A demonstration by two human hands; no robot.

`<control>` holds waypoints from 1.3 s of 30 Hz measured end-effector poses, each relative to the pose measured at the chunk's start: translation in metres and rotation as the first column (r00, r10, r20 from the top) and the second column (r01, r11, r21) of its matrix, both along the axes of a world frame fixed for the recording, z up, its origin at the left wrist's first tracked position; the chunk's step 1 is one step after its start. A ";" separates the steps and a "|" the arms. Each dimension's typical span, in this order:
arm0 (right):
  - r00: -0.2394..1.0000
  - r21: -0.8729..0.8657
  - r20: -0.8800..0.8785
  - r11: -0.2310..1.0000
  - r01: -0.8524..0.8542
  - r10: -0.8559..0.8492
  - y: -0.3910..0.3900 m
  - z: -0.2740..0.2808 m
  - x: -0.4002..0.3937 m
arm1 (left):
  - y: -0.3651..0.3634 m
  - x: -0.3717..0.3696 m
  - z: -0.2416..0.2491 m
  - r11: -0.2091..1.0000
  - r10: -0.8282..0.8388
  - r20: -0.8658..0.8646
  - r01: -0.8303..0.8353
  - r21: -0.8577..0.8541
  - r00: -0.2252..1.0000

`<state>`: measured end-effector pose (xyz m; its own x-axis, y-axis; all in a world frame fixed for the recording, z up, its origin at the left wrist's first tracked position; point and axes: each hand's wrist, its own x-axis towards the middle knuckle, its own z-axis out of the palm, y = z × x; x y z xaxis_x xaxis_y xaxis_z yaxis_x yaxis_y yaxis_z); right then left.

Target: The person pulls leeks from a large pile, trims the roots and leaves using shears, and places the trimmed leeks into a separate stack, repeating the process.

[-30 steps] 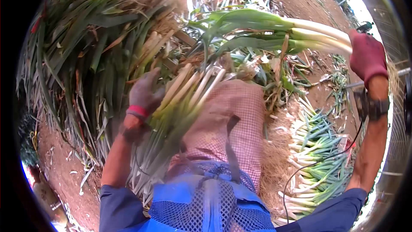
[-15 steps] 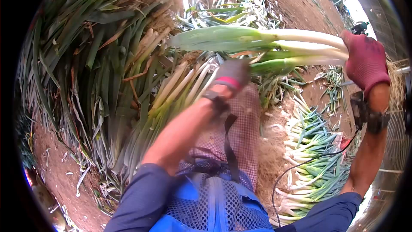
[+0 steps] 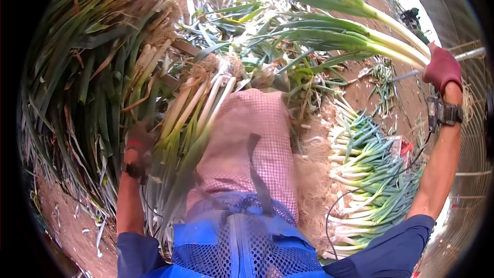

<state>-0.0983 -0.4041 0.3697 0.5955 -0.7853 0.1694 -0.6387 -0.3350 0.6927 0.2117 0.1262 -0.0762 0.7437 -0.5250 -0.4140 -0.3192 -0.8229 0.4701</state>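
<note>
My right hand (image 3: 443, 69), in a dark red glove, is closed around the white lower ends of a few large green onions (image 3: 393, 38). Their green leaves fan out toward the upper left, above the littered ground. Low on the left, my gloved left hand (image 3: 141, 138) is smeared by motion, so its fingers cannot be made out. It lies against the heap of untrimmed green onions (image 3: 110, 92), beside several pale stalks (image 3: 188, 100) whose roots point away from me.
Cleaned green onions (image 3: 368, 175) lie in a long row at right, roots toward my legs. Stripped leaves (image 3: 257, 18) litter the soil ahead. Checked cloth (image 3: 252, 128) covers my legs. A black cable (image 3: 355, 190) runs up to my right wrist. A pale pole (image 3: 471, 53) sits beyond that hand.
My left hand has left the held green onions and swung down left to the heap. My right hand has shifted slightly right and down, and the leaves it holds now spread apart, pointing upward.
</note>
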 end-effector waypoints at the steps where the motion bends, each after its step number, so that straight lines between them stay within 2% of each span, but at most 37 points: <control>1: 0.999 -0.006 -0.033 1.000 0.016 -0.016 -0.004 0.000 -0.004 | -0.019 -0.010 0.010 1.000 0.012 0.140 -0.013 0.004 0.990; 2: 0.999 -0.014 -0.037 0.999 0.037 -0.038 -0.005 0.000 -0.010 | -0.033 -0.016 0.015 1.000 0.022 0.274 -0.024 0.002 0.961; 3: 0.998 -0.007 -0.060 0.999 0.032 -0.032 -0.005 -0.002 -0.016 | -0.042 -0.015 0.006 0.990 0.018 0.230 0.015 -0.141 0.973; 4: 0.996 0.005 -0.085 0.999 0.040 -0.040 -0.001 -0.005 -0.025 | -0.052 -0.015 -0.009 0.989 -0.018 0.222 0.050 -0.142 0.975; 6: 0.994 0.035 -0.099 0.998 0.059 -0.055 0.000 -0.008 -0.048 | -0.075 -0.013 -0.037 0.920 -0.079 0.429 0.231 -0.315 0.900; 7: 0.995 0.048 -0.069 0.996 0.070 -0.066 -0.011 -0.011 -0.069 | -0.087 -0.015 -0.038 0.946 -0.070 0.271 0.150 -0.287 0.960; 8: 0.989 0.074 -0.060 0.987 0.140 -0.136 -0.002 -0.009 -0.082 | -0.093 -0.014 -0.056 0.931 -0.136 0.262 0.214 -0.296 0.955; 10: 0.974 0.096 -0.003 0.970 0.224 -0.225 0.008 -0.003 -0.124 | -0.089 -0.003 -0.109 0.954 -0.135 0.497 0.247 -0.167 0.857; 11: 0.959 0.085 -0.012 0.955 0.284 -0.284 0.003 0.002 -0.159 | -0.087 -0.003 -0.117 0.918 -0.124 0.476 0.283 -0.279 0.871; 12: 0.945 0.082 0.081 0.947 0.309 -0.316 -0.004 0.005 -0.202 | -0.085 -0.004 -0.119 0.872 -0.111 0.449 0.303 -0.384 0.887; 13: 0.925 0.077 0.176 0.942 0.327 -0.336 -0.002 0.007 -0.239 | -0.087 -0.006 -0.119 0.855 -0.148 0.444 0.340 -0.392 0.884; 14: 0.868 0.052 0.229 0.896 0.441 -0.440 0.015 0.008 -0.264 | -0.088 -0.006 -0.114 0.871 -0.150 0.453 0.335 -0.361 0.879; 16: 0.768 0.092 0.334 0.830 0.550 -0.546 0.025 -0.001 -0.354 | -0.088 -0.007 -0.112 0.879 -0.163 0.462 0.341 -0.334 0.872; 18: 0.640 0.194 0.612 0.873 0.448 -0.465 0.056 -0.038 -0.463 | -0.089 -0.008 -0.116 0.886 -0.130 0.450 0.307 -0.347 0.884; 20: 0.469 0.231 0.557 0.670 0.706 -0.686 0.086 -0.075 -0.516 | -0.089 -0.006 -0.119 0.871 -0.154 0.422 0.325 -0.369 0.893; 22: 0.257 0.507 0.516 0.532 0.678 -0.818 0.144 -0.121 -0.504 | -0.087 -0.004 -0.124 0.869 -0.143 0.408 0.312 -0.385 0.902; 23: 0.716 0.511 0.270 0.726 0.459 -0.643 0.165 -0.164 -0.561 | -0.087 -0.002 -0.132 0.838 -0.119 0.340 0.278 -0.469 0.933; 24: 0.350 0.616 0.612 0.705 0.352 -0.709 0.178 -0.227 -0.588 | -0.086 0.001 -0.136 0.836 -0.123 0.336 0.280 -0.471 0.934; 25: 0.462 0.637 0.458 0.643 0.425 -0.759 0.203 -0.257 -0.563 | -0.084 0.003 -0.140 0.838 -0.135 0.380 0.311 -0.449 0.915; 26: -0.037 0.760 0.626 0.598 0.254 -0.779 0.203 -0.319 -0.581 | -0.084 0.004 -0.140 0.840 -0.146 0.424 0.339 -0.425 0.894; 27: -0.454 0.835 0.550 0.484 0.264 -0.701 0.213 -0.333 -0.517 | -0.084 0.004 -0.140 0.823 -0.153 0.478 0.379 -0.423 0.865; 28: -0.788 0.860 0.463 0.422 0.288 -0.406 0.223 -0.340 -0.439 | -0.084 0.002 -0.142 0.830 -0.151 0.480 0.374 -0.413 0.864; 30: -0.601 0.744 0.571 0.661 0.091 -0.560 0.247 -0.464 -0.557 | -0.077 0.006 -0.146 0.869 -0.161 0.464 0.348 -0.352 0.871; 31: -0.033 0.803 0.592 0.586 0.109 -0.805 0.250 -0.459 -0.596 | -0.079 0.005 -0.145 0.874 -0.189 0.434 0.352 -0.334 0.881; 32: 0.525 0.734 0.503 0.660 0.158 -0.686 0.254 -0.452 -0.634 | -0.079 0.003 -0.131 0.891 -0.210 0.408 0.346 -0.295 0.888; 33: 0.356 0.821 0.480 0.554 0.140 -0.802 0.256 -0.437 -0.618 | -0.083 -0.011 -0.098 0.898 -0.228 0.385 0.346 -0.272 0.894; 34: 0.172 0.884 0.432 0.453 0.116 -0.886 0.258 -0.418 -0.599 | -0.072 0.000 -0.128 0.824 -0.288 0.671 0.534 -0.190 0.684; 35: 0.516 0.844 0.039 0.304 0.442 -0.856 0.244 -0.388 -0.587 | -0.074 -0.003 -0.125 0.908 -0.200 0.540 0.362 -0.211 0.817; 36: 0.637 0.610 -0.406 0.325 0.723 -0.655 0.224 -0.370 -0.583 | -0.071 0.005 -0.130 0.895 -0.209 0.486 0.366 -0.254 0.849; 38: 0.518 0.514 0.060 0.471 0.717 -0.853 0.186 -0.378 -0.616 | -0.071 -0.001 -0.109 0.904 -0.234 0.497 0.375 -0.204 0.835; 39: 0.681 0.469 0.273 0.712 0.522 -0.679 0.175 -0.360 -0.563 | -0.072 -0.004 -0.100 0.917 -0.219 0.507 0.354 -0.186 0.834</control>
<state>-0.6609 -0.2292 0.0101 -0.0910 -0.9938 -0.0636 -0.9656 0.0725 0.2498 0.2074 0.0544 -0.1759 0.6100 -0.7822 0.1266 -0.7565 -0.5274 0.3867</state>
